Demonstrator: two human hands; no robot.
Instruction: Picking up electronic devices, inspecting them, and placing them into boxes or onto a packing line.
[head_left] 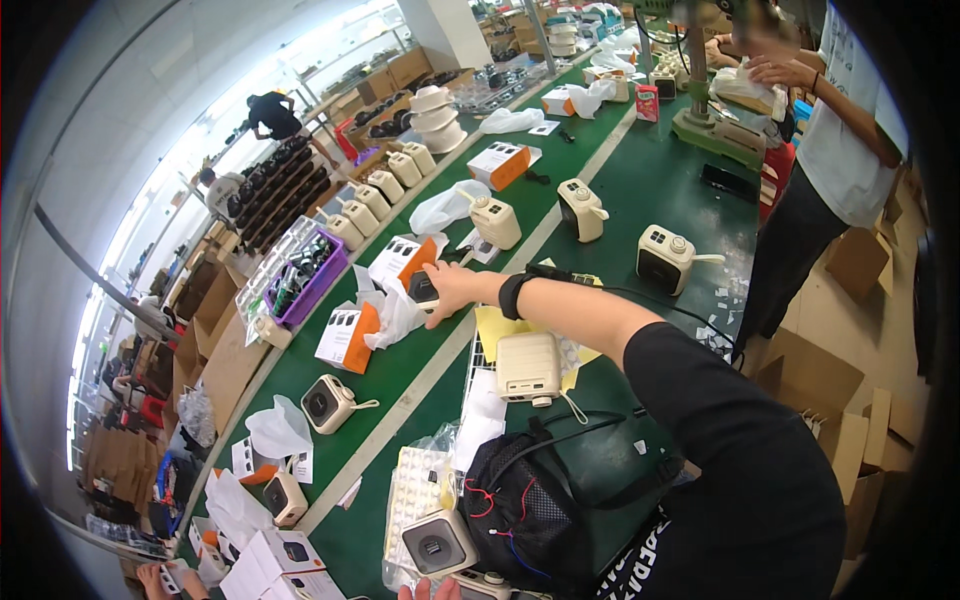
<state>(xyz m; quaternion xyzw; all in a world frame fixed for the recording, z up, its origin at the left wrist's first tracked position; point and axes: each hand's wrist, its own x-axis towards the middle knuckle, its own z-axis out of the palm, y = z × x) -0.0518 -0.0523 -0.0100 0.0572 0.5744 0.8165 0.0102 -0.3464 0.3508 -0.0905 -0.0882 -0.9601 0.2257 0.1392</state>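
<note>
While the right hand (447, 288) closes its fingers round a dark device (423, 290), the left hand (430, 591), at six o'clock, shows only fingertips, grip unclear.

Smooth cream plastic device (528, 368), matt green tabletop (640, 190)

on the green table (640, 190) i see some white and orange boxes: one (347, 336) lies near my right hand (447, 290), one (404, 260) is just behind it, one (500, 164) stands farther along the table, and one (558, 101) is at the far end. a small red and white pack (647, 102) stands near that one. white boxes (275, 565) with a dark picture lie at the near left corner. brown cardboard boxes (830, 400) stay on the floor at my right.
</note>
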